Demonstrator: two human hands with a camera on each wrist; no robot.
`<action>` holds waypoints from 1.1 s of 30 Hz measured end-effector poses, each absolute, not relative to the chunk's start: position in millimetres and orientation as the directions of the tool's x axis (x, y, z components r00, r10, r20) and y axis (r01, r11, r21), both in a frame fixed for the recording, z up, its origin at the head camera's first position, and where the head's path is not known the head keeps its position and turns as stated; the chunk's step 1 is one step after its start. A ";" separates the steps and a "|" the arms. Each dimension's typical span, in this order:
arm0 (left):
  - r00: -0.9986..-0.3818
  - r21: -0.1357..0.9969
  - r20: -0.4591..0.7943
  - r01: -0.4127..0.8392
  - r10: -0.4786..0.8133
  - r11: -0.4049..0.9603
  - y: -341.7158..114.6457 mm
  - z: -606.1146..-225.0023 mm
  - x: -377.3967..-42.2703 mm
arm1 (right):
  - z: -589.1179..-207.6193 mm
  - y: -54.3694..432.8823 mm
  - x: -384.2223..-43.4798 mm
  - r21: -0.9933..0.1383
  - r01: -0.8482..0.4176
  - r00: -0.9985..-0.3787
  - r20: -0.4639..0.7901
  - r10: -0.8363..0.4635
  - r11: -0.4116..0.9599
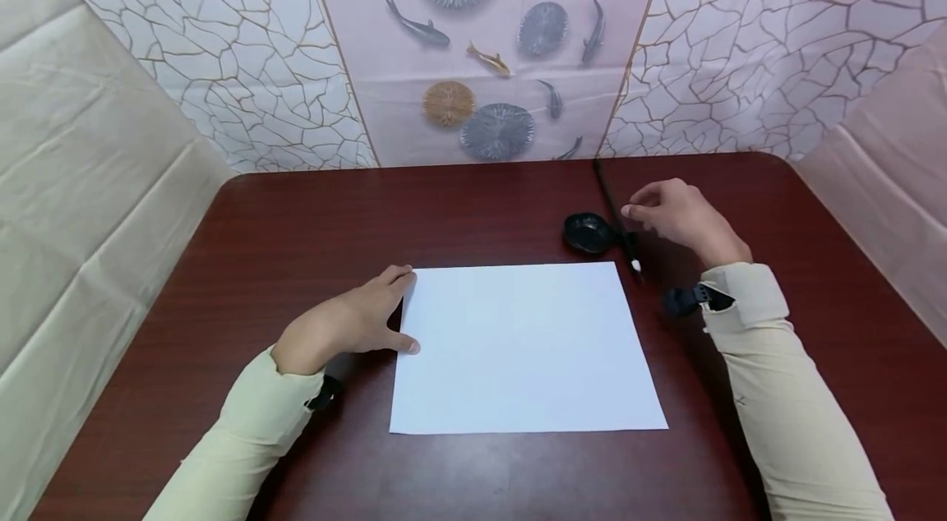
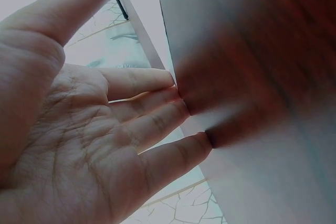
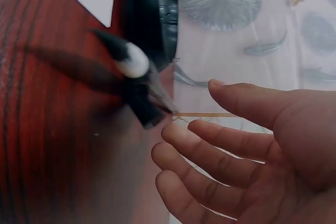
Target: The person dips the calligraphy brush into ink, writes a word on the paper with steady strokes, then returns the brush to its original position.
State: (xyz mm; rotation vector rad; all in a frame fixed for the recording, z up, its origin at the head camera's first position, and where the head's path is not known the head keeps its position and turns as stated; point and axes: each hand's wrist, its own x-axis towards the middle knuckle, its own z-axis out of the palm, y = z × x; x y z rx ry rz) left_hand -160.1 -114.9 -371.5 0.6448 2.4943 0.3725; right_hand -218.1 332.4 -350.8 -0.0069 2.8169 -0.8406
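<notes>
A blank white sheet of paper (image 1: pixel 528 348) lies flat on the dark red table. At its left edge my left hand (image 1: pixel 348 324) rests with thumb and fingers spread, fingertips touching the paper's edge and the tabletop; the left wrist view shows this palm (image 2: pixel 79 129) with fairly straight fingers. A writing brush (image 1: pixel 610 196) leans across a small rest beside a black dish (image 1: pixel 577 237), past the sheet's far right corner. Its bristles (image 3: pixel 111 44) are dark at the tip and white above. Just right of the brush hovers my right hand (image 1: pixel 684 217), fingers loosely bent, holding nothing.
The wooden table (image 1: pixel 333 217) has rounded far corners. Behind it hangs a patterned cloth (image 1: pixel 251 53), with plain pale cloth (image 1: pixel 81 217) along the left and more fabric (image 1: pixel 888 168) on the right. Each wrist wears a black strap (image 1: pixel 688 299).
</notes>
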 end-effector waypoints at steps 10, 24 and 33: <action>-0.743 0.390 -0.432 0.357 0.511 0.849 -113.3 -374.8 -159.2 | -366.2 335.6 -224.7 -0.525 0.092 -0.956 -0.285 -0.073 0.846; -0.744 0.386 -0.438 0.351 0.505 0.853 -115.3 -375.5 -160.2 | -375.8 329.7 -225.4 -0.502 0.156 -0.953 -0.304 -0.005 0.851; -0.755 0.382 -0.420 0.356 0.503 0.853 -114.6 -375.4 -161.1 | -373.3 328.9 -228.1 -0.525 0.162 -0.957 -0.290 0.004 0.835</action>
